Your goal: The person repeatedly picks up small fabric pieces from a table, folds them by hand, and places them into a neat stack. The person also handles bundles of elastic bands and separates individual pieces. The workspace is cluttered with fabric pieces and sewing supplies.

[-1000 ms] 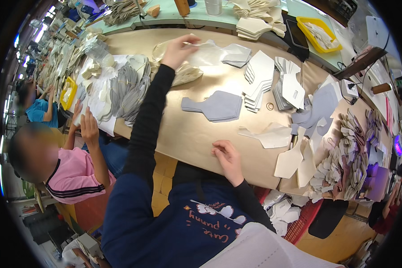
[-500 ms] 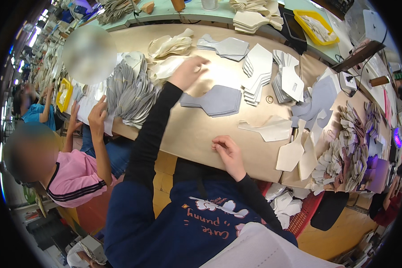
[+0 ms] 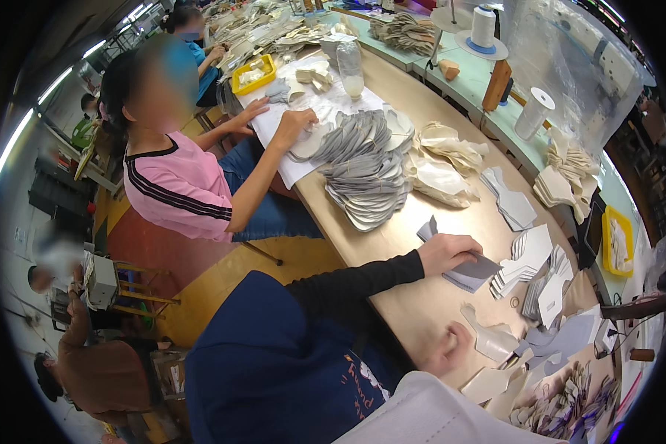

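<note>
Tan covering runs along the worktable (image 3: pixel 403 311), its near edge slanting past the worker's dark blue clothing. Closest to that edge, the right hand (image 3: pixel 449 348) is blurred, fingers curled; I cannot tell whether they close on anything. Pale cut pieces (image 3: pixel 488 383) lie just beyond it, toward the right. Farther in, the left hand (image 3: pixel 448 255) rests over the stack of grey pieces (image 3: pixel 472 274), fingers bent at its top; whether they pinch a sheet, I can't make out. That stack sits on the tabletop, just beside a fanned white stack (image 3: pixel 524 259). Past the left hand come a cream bundle (image 3: pixel 444 174) and a big grey bundle (image 3: pixel 366 159). Next to these sits a co-worker in pink (image 3: pixel 181 177), one hand on white paper, with a yellow tray (image 3: pixel 255 88) beyond. Across the table, a thread cone (image 3: pixel 483 31) stands on a pale green counter.
</note>
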`<state>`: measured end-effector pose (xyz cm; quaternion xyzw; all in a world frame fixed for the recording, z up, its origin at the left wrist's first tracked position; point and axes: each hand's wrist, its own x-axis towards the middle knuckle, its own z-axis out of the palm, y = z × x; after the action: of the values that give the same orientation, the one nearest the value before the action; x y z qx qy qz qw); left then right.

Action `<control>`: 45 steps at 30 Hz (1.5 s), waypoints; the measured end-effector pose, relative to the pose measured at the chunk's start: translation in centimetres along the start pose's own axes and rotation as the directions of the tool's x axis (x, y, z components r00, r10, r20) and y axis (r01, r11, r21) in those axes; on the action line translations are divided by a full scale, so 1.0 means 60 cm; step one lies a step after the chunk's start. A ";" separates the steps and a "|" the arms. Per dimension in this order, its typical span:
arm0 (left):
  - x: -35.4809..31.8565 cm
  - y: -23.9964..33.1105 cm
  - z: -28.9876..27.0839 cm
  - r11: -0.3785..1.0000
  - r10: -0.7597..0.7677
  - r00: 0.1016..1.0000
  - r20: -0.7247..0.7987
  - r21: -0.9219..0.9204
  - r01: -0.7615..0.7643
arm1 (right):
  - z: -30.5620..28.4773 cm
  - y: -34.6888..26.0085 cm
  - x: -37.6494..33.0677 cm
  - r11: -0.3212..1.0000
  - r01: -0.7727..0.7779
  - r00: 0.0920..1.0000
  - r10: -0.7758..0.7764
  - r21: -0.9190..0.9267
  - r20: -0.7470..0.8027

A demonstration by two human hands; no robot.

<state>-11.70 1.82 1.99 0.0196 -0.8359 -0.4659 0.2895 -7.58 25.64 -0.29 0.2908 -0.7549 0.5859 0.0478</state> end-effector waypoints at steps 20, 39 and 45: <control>-0.161 0.078 0.114 0.998 0.049 0.965 0.256 0.030 -0.059 | -0.134 0.092 0.095 0.914 -0.169 0.947 0.254 -0.369 0.197; -0.136 0.101 0.132 0.983 0.182 0.905 0.384 -0.066 -0.169 | -0.133 0.074 0.102 0.943 -0.217 0.972 0.231 -0.254 0.028; -0.114 0.115 0.168 0.954 0.061 0.869 0.491 0.228 -0.196 | -0.142 0.077 0.097 0.948 -0.265 0.955 0.233 -0.175 -0.182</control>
<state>-9.45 15.53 0.23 -0.1131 -0.9364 -0.3169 0.0993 -16.98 31.84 0.76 0.1390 -0.8338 0.5307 0.0622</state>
